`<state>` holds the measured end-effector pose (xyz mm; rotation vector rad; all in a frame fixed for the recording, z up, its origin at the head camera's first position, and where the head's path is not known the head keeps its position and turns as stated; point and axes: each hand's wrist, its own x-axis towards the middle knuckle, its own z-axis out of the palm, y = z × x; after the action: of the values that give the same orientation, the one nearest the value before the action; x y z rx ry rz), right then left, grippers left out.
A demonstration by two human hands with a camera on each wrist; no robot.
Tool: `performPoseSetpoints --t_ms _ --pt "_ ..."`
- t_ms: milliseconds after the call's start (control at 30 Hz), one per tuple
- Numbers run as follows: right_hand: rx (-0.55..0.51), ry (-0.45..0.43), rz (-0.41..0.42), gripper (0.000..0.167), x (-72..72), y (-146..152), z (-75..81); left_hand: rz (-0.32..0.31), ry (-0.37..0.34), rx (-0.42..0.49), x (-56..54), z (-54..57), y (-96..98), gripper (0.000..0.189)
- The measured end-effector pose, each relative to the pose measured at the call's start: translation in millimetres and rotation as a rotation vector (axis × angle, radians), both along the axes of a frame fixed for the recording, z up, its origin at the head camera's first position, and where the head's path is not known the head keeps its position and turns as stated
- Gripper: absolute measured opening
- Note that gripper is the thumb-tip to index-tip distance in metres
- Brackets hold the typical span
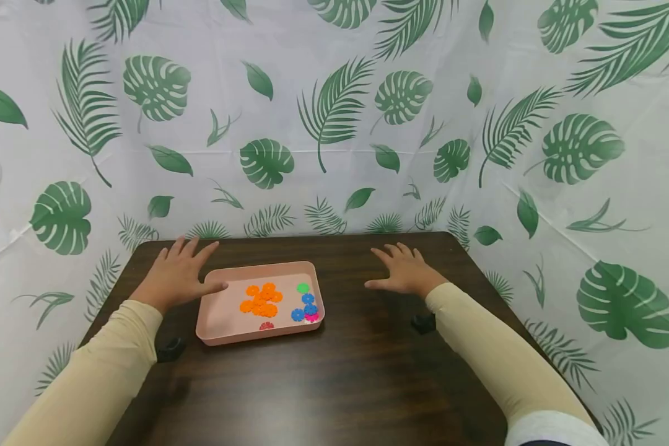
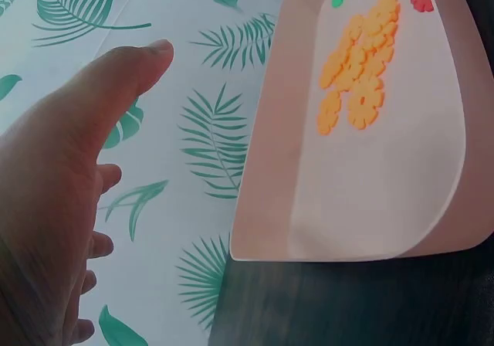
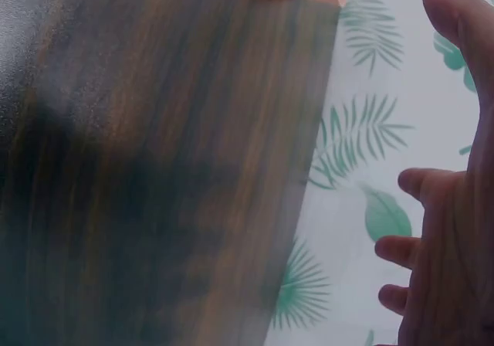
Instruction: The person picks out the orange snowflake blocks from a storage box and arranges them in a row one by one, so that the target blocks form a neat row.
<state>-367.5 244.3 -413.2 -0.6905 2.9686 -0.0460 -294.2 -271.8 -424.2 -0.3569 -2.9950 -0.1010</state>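
Note:
A shallow pink tray lies on the dark wooden table, left of the middle. Inside it a cluster of orange flower-shaped discs sits near the centre. Blue discs, a green disc and a pink disc are gathered at its right end, and a red disc lies by the near wall. My left hand is held over the tray's left end with fingers spread, holding nothing. To the right of the tray, my right hand hovers above the table, fingers spread and holding nothing.
The brown wood-grain table stretches toward me in front of the tray. A white curtain with green leaf prints hangs behind the table and along both sides. Dark wrist devices show beneath both forearms.

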Motion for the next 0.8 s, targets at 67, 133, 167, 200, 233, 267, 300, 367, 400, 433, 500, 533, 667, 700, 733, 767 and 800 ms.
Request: performPoseSetpoints --t_ms 67,133,167,200,233,267,300,367,400,433,500,533,667,700,733,767,800 --pt "0.008 -0.002 0.004 0.11 0.8 -0.9 1.1 0.003 0.001 -0.001 0.1 -0.2 -1.0 0.107" --pt "0.008 -0.013 0.006 0.109 1.6 -1.2 2.0 0.005 0.003 -0.009 0.1 -0.5 -2.5 0.107" --pt "0.011 -0.015 0.006 0.109 1.5 -1.1 1.8 0.008 0.003 -0.011 0.0 -0.8 -3.2 0.108" --pt "0.015 -0.015 0.005 0.109 0.9 -0.6 1.9 0.011 0.004 -0.01 -0.1 -0.7 -3.8 0.108" --pt "0.017 -0.013 0.006 0.108 0.3 -0.4 2.6 0.015 0.005 -0.009 -0.3 -0.7 -4.6 0.108" --pt "0.014 -0.009 0.009 0.108 -0.7 -0.2 3.4 0.019 0.001 -0.005 -0.6 -0.4 -5.4 0.109" --pt "0.006 -0.007 0.012 0.108 -1.7 -0.1 4.9 0.024 -0.006 0.011 -0.7 0.1 -6.2 0.11" --pt "-0.011 -0.012 0.012 0.108 -4.0 -0.8 2.2 0.039 -0.054 0.077 -0.7 -4.2 -9.0 0.112" --pt "-0.028 -0.02 0.006 0.106 -5.3 -1.0 1.4 0.045 -0.079 0.126 -0.6 -6.6 -10.7 0.113" --pt "-0.047 -0.028 -0.004 0.106 -7.0 -1.4 0.5 0.059 -0.109 0.184 -0.1 -9.0 -12.3 0.114" --pt "-0.103 -0.048 -0.037 0.103 -10.3 -2.4 0.3 0.095 -0.158 0.315 1.6 -15.6 -14.5 0.114" --pt "-0.131 -0.051 -0.052 0.101 -12.3 -3.1 0.1 0.12 -0.178 0.38 2.8 -19.7 -14.9 0.112" --pt "-0.246 -0.041 -0.063 0.085 -18.3 -13.1 5.1 0.257 -0.209 0.614 10.9 -40.6 -9.2 0.093" --pt "-0.267 -0.034 -0.043 0.079 -19.2 -18.4 7.2 0.292 -0.212 0.671 12.9 -46.2 -6.3 0.087" --pt "-0.287 -0.023 -0.016 0.073 -20.4 -24.9 9.1 0.321 -0.214 0.725 14.7 -51.5 -3.3 0.081" --pt "-0.303 -0.014 0.014 0.069 -21.3 -32.9 11.2 0.343 -0.211 0.775 15.9 -56.6 -0.5 0.075" --pt "-0.321 -0.008 0.043 0.064 -22.0 -42.3 13.4 0.357 -0.205 0.815 16.3 -61.5 2.0 0.071"
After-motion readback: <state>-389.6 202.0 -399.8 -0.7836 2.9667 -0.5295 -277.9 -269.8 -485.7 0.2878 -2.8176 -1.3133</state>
